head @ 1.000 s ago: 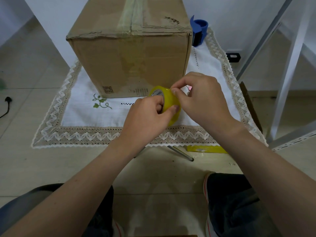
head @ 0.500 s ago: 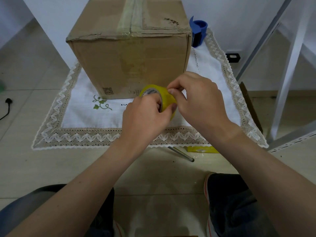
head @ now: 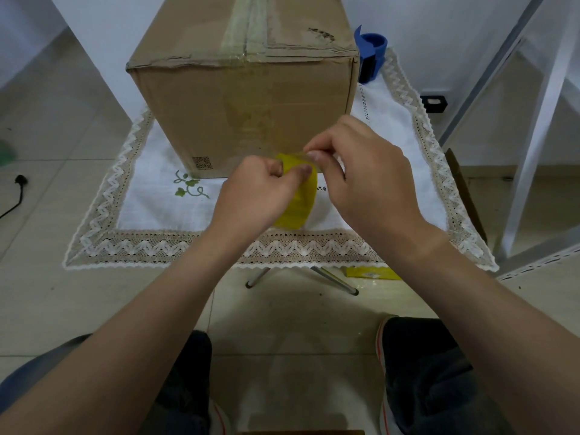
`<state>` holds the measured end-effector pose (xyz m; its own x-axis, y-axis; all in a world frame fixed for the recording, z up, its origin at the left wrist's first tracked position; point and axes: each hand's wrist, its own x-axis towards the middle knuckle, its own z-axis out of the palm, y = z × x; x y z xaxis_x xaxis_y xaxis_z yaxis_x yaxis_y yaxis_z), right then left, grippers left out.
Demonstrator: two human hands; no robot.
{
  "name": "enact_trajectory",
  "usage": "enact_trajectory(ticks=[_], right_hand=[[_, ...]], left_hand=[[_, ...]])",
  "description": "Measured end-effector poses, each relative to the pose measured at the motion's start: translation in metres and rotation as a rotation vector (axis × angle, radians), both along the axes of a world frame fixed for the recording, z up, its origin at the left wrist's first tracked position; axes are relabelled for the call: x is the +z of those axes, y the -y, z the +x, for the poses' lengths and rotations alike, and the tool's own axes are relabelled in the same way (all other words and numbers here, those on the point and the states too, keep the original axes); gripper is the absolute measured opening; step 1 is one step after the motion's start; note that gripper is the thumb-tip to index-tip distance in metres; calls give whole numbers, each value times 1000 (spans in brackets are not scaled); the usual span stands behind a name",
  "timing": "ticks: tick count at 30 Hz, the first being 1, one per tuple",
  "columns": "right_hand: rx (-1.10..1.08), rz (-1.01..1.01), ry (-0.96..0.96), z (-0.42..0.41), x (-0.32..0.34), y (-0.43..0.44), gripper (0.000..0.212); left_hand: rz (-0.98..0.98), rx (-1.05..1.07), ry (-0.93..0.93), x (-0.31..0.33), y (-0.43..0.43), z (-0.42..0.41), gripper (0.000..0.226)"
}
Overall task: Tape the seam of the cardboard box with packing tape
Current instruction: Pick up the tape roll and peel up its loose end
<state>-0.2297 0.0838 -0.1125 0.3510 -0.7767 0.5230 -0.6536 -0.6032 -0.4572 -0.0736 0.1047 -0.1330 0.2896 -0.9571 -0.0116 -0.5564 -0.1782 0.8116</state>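
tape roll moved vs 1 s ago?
Yes. The tape roll has shifted left against the cardboard box, from near its right corner toward the middle of its front face.

You've got the cardboard box (head: 244, 98) standing upright on the lace-edged white cloth (head: 150, 196), set toward its far end, one brown side facing you. Its top flaps are closed, and a strip of old clear tape runs along the centre seam and folds down over the near edge. There's a small printed code square low on the left of the facing side. Your yellow roll of packing tape (head: 299, 196) is up on its edge just in front of the box, above the cloth, with a short loose end lifted off the top of the roll.
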Motion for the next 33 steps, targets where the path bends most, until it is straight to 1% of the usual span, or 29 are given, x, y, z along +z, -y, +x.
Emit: enact_trajectory(ticks=[2, 5, 7, 10, 12, 14, 16, 17, 20, 24, 27, 31, 33], right_hand=[[-4, -15, 17, -2, 0, 2, 14], [-3, -19, 67, -4, -1, 7, 12], [-2, -15, 90, -5, -3, 9, 11], [0, -22, 128, -5, -4, 10, 10], [8, -25, 150, -6, -3, 11, 9], [13, -39, 156, -6, -3, 11, 10], [20, -58, 145, -6, -3, 9, 10], [22, -64, 134, -6, -3, 8, 11], [18, -71, 119, -6, -5, 4, 11], [15, -68, 128, -4, -5, 1, 11], [14, -62, 133, -3, -4, 0, 11], [17, -60, 130, -2, -2, -1, 12], [23, -69, 135, -1, 0, -1, 12]], left_hand=[[18, -21, -44, 2, 0, 1, 58], [18, -33, -62, 4, -5, -1, 49], [30, -66, -110, 7, -7, -1, 56], [65, -118, -240, 11, -11, -4, 71], [84, -134, -307, 13, -14, -6, 74], [93, -135, -366, 11, -14, -6, 69], [119, -122, -427, 8, -15, -7, 55], [135, -113, -442, 7, -16, -8, 52], [138, -78, -458, 6, -18, -10, 62], [144, -63, -458, 5, -18, -9, 48], [149, -83, -477, 2, -19, -6, 42], [158, -128, -504, 1, -19, -3, 39], [147, -147, -508, 1, -20, -2, 44]])
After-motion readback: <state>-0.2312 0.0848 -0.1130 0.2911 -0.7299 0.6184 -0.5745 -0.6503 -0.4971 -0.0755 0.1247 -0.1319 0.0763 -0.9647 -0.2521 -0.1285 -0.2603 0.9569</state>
